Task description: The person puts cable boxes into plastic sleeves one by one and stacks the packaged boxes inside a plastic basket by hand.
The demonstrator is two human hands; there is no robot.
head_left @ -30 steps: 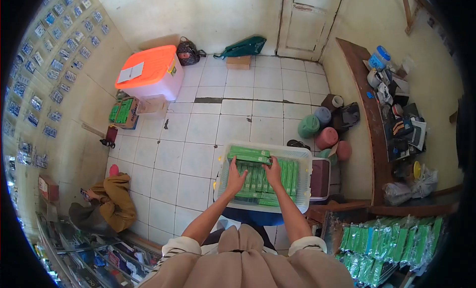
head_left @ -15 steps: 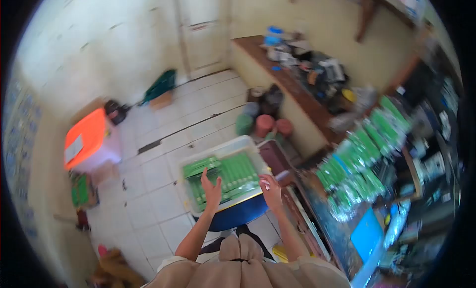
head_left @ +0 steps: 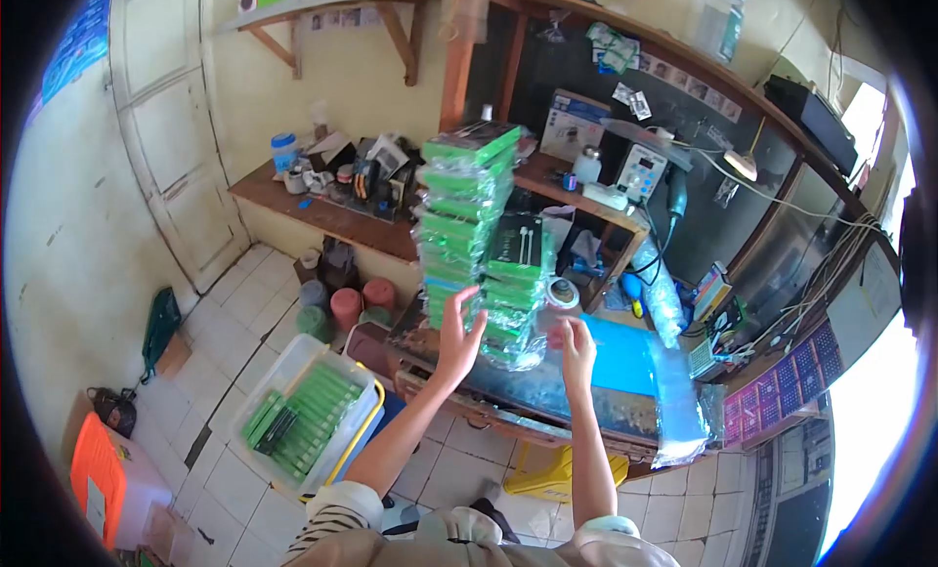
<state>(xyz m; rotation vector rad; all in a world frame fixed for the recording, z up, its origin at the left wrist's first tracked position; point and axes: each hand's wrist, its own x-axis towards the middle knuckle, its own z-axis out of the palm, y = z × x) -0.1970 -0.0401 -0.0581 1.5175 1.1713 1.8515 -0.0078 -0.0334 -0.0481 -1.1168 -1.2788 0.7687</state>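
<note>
My left hand (head_left: 457, 340) is open, fingers stretched and thumb apart, right in front of the tall stack of green boxes (head_left: 459, 210) wrapped in clear plastic. Whether it touches the stack I cannot tell. A shorter stack of green boxes (head_left: 515, 284), with a dark-topped box uppermost, stands close beside the tall one. My right hand (head_left: 576, 360) is raised over the worktable, its fingers drawn together and blurred at the tips. What they hold, if anything, cannot be made out. Behind it lies a blue mat (head_left: 618, 355).
On the floor at left stands a clear plastic bin (head_left: 244, 438) holding rows of green packs. A yellow stool (head_left: 567, 479) is under the worktable (head_left: 508, 396). Plastic bags (head_left: 681, 420) hang over the table's right end. An orange-lidded box (head_left: 98, 469) sits far left.
My view has swung right, from the bin to the worktable with the stacked boxes. Both hands have left the bin and are now raised at the stacks.
</note>
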